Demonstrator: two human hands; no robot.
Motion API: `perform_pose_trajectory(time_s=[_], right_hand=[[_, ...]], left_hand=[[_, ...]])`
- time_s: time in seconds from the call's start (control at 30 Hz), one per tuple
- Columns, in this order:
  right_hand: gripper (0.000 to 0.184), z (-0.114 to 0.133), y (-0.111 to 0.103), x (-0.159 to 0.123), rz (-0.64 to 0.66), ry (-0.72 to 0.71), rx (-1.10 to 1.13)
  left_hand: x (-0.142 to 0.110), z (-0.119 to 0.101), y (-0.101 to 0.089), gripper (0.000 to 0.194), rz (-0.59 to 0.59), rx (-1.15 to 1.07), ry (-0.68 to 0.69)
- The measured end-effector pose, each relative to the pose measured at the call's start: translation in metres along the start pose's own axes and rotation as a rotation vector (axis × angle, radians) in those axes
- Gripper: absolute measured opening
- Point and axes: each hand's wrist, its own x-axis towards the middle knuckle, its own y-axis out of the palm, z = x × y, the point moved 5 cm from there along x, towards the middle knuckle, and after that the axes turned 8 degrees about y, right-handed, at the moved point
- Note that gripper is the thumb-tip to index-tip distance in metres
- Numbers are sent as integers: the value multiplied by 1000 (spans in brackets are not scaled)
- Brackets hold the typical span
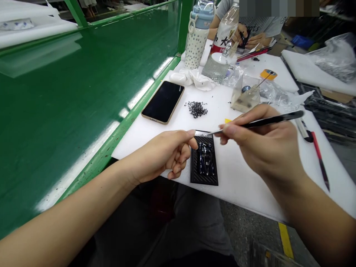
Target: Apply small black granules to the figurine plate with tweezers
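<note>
Logged from my remote view: right hand (264, 146), in a narrow pinch on slim black tweezers (267, 121), tips at the top edge of a black carbon-weave plate (204, 174). Left hand (158, 157), fingers curled, just beside the plate's left edge; I cannot tell whether it holds anything. On the plate: a glossy dark car-shaped piece (206, 159). Step in hand, by my judgement: fine tweezer work at this plate. Also on the white foam sheet (236, 187): a heap of black granules (197, 109), a dark-screened phone (163, 102), a clear plastic box (245, 94). Beyond, a bottle label (226, 37) reads 大 above a red band, beside a co-worker's hands (241, 35).
</note>
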Motion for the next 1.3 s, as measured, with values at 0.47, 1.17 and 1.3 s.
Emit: perform_pose_trajectory(time_s=[0.47, 1.17, 1.3], right_hand=[[33, -52, -84, 15, -473, -7, -207], [31, -60, -93, 18, -469, 63, -351], [31, -49, -87, 12, -460, 23, -330]], left_hand=[[1, 1, -6, 21, 16, -44, 25], [0, 3, -5, 17, 6, -51, 26], [0, 1, -3, 16, -4, -37, 31]])
